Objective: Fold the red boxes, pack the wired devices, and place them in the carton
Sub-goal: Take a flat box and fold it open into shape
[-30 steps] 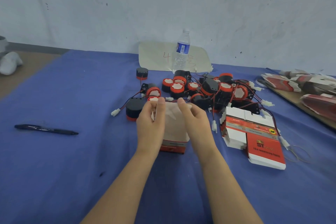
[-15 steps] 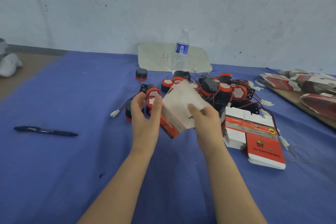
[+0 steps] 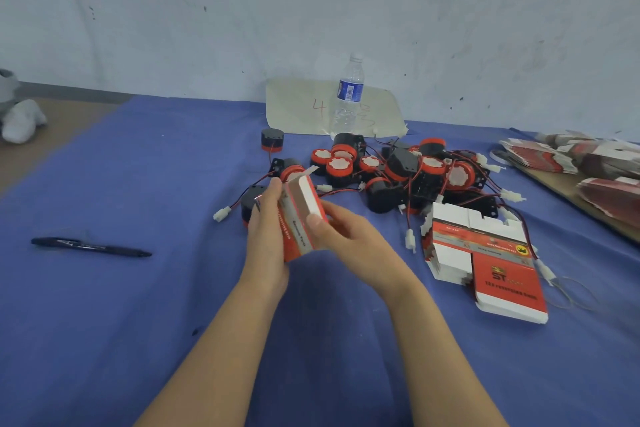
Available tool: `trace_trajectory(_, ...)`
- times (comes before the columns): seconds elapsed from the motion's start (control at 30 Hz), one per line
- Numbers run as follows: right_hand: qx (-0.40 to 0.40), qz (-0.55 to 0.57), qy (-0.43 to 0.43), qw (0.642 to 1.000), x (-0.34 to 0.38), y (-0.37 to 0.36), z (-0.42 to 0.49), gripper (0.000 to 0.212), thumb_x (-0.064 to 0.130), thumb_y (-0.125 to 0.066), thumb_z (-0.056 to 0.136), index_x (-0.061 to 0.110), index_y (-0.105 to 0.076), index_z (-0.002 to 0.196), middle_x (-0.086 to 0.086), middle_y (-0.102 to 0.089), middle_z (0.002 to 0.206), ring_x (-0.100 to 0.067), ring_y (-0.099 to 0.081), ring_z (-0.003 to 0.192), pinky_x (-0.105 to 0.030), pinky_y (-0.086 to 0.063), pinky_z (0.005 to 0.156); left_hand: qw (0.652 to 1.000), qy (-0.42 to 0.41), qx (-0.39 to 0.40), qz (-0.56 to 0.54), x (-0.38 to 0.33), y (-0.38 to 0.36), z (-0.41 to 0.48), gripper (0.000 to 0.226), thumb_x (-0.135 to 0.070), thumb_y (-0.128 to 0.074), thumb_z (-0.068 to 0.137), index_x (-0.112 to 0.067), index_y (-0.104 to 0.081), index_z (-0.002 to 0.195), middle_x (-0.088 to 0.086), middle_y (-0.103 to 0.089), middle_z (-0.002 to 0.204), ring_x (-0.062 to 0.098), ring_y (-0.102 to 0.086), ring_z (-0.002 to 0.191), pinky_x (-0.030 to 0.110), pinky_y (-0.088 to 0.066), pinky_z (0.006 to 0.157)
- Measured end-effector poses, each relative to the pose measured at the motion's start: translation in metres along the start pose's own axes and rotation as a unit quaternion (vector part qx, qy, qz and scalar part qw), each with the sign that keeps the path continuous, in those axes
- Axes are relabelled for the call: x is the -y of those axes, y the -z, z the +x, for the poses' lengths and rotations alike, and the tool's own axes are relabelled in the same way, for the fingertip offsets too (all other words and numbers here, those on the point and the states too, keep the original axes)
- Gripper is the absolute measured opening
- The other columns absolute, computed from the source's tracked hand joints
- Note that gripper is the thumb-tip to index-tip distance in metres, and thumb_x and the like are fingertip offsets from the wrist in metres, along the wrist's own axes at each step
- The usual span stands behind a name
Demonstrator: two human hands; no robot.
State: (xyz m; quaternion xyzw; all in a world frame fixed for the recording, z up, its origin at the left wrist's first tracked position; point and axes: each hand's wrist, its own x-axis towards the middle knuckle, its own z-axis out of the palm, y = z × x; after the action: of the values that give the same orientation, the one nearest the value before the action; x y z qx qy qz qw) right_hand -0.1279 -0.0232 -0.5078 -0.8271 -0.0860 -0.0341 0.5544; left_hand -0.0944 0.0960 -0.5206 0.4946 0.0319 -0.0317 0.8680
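A red and white box (image 3: pixel 300 218) is held above the blue cloth, tilted, with a flap sticking up at its far end. My left hand (image 3: pixel 266 236) grips its left side and my right hand (image 3: pixel 346 236) pinches its right side with the thumb on top. Behind lies a heap of black and red wired devices (image 3: pixel 398 173) with white plugs. A stack of flat unfolded red boxes (image 3: pixel 485 260) lies to the right of my hands.
A black pen (image 3: pixel 91 247) lies on the cloth (image 3: pixel 138 322) at the left. A water bottle (image 3: pixel 348 97) stands at the back on a paper sheet (image 3: pixel 298 107). More flat red boxes (image 3: pixel 595 163) are piled on a board at the far right.
The box has been lifted off the cloth and turned from flat to edge-on between my hands. Both hands shifted their hold on it.
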Motion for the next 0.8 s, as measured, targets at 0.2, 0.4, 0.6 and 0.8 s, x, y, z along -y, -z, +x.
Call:
trace_trajectory(0.2, 0.032, -0.113, 0.065, 0.991, -0.001, -0.012, 0.000, 0.045, 0.052, -0.036, 0.097, 0.029, -0.056, 0.130, 0.022, -0.056, 0.128, 0.003, -0.047, 0.123, -0.020, -0.035, 0.105, 0.986, -0.116, -0.077, 0.090, 0.009, -0.004, -0.004, 0.036, -0.048, -0.053, 0.092, -0.027, -0.053, 0.121, -0.004, -0.066, 0.111, 0.015, -0.065, 0.102, 0.033, -0.053, 0.081)
trace_trajectory(0.4, 0.017, -0.100, 0.053, 0.993, -0.003, -0.021, -0.001, 0.018, 0.050, -0.041, 0.096, 0.041, -0.057, 0.099, 0.021, -0.063, 0.090, 0.009, -0.059, 0.086, -0.001, -0.040, 0.070, 0.983, -0.126, -0.086, 0.100, 0.010, -0.003, 0.000, 0.038, -0.053, -0.040, 0.096, -0.024, -0.050, 0.118, 0.006, -0.063, 0.117, 0.025, -0.062, 0.108, 0.050, -0.048, 0.098)
trace_trajectory(0.6, -0.070, -0.045, 0.042, 0.996, -0.004, -0.013, 0.005, 0.032, 0.038, -0.041, 0.100, 0.017, -0.064, 0.096, 0.007, -0.063, 0.081, -0.004, -0.055, 0.077, -0.024, -0.050, 0.074, 0.991, -0.070, -0.080, 0.085, 0.001, 0.001, 0.002, 0.049, -0.058, -0.037, 0.095, -0.024, -0.059, 0.121, 0.000, -0.068, 0.115, 0.015, -0.065, 0.103, 0.041, -0.053, 0.092)
trace_trajectory(0.8, -0.204, 0.064, -0.072, 0.974, -0.007, 0.016, 0.003, 0.022, 0.023, -0.045, 0.099, 0.023, -0.055, 0.080, -0.002, -0.061, 0.086, -0.024, -0.061, 0.085, -0.039, -0.059, 0.075, 0.992, 0.062, 0.098, -0.054, -0.004, 0.005, 0.002, 0.057, -0.062, -0.029, 0.094, -0.029, -0.062, 0.126, -0.005, -0.069, 0.119, 0.015, -0.066, 0.108, 0.032, -0.054, 0.079)
